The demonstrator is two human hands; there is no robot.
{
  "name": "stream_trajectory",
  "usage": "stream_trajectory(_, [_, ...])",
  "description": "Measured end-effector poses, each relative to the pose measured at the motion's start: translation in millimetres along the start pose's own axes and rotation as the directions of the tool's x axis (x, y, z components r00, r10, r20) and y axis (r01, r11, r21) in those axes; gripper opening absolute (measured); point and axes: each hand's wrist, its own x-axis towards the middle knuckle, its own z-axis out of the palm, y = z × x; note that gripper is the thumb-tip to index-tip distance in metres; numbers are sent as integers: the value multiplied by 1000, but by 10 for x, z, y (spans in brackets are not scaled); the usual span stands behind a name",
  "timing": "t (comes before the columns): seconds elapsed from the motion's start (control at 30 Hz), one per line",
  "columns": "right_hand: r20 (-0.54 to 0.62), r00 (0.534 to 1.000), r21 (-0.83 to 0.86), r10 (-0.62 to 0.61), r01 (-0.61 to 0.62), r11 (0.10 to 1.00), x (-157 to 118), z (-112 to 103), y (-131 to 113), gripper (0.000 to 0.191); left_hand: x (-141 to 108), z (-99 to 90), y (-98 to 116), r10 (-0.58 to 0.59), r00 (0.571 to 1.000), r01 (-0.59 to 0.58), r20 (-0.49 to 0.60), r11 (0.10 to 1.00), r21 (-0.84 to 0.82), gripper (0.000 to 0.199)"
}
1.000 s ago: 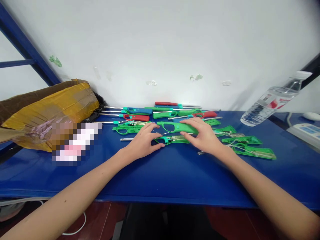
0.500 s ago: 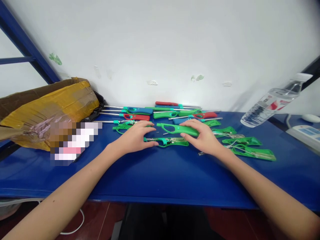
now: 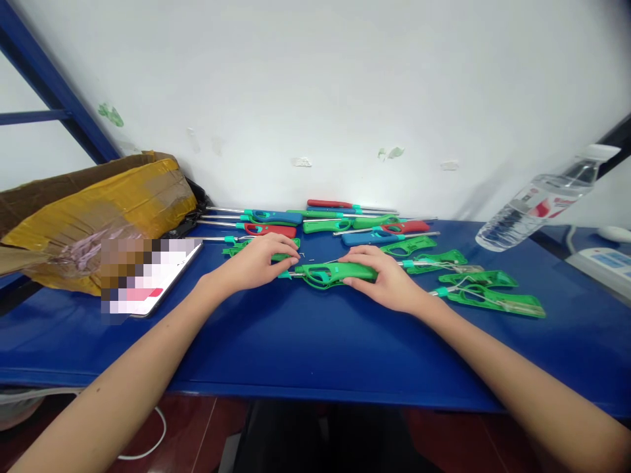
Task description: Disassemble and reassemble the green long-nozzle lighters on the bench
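My right hand (image 3: 382, 276) is closed round the wide end of a green lighter shell half (image 3: 338, 272), which lies over the matching half on the blue table (image 3: 296, 355). Metal parts show through the trigger opening. At the left end of these halves, where a teal collar (image 3: 286, 274) and rod stick out, my left hand (image 3: 254, 263) is bent with thumb and fingertips near each other; whether it pinches something small is hidden. Behind my left hand lies another open green shell (image 3: 231, 251).
Several assembled lighters, including a blue one (image 3: 279, 217) and a red one (image 3: 271, 230), lie along the wall. Open green shells (image 3: 517, 302) lie at right, near a tilted bottle (image 3: 527, 210) and a white device (image 3: 604, 263). A taped box (image 3: 108, 203) and a tablet (image 3: 170, 272) are left.
My right hand has lowered the green shell half onto the half with the metal parts. My left hand has moved slightly left, and its thumb and fingers have drawn closer together.
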Motion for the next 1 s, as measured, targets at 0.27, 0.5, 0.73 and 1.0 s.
stream_trajectory(0.27, [-2, 1000, 0, -2, 2, 1000, -4, 29, 22, 31, 1, 13, 17, 55, 995, -53, 80, 998, -31, 24])
stream_trajectory(0.5, [16, 1000, -1, -3, 3, 1000, 1, 41, 32, 32, 4, -3, 2, 47, 992, -43, 119, 999, -29, 24])
stream_trajectory(0.73, [40, 999, -11, 7, -6, 1000, 0, 59, 23, 32, -11, 26, -19, 24, 988, -24, 153, 1000, 0, 20])
stream_trajectory(1.0, [66, 997, -76, -37, 42, 996, 7, 57, 11, 30, -14, 57, -25, 15, 987, -16, 159, 1000, 5, 20])
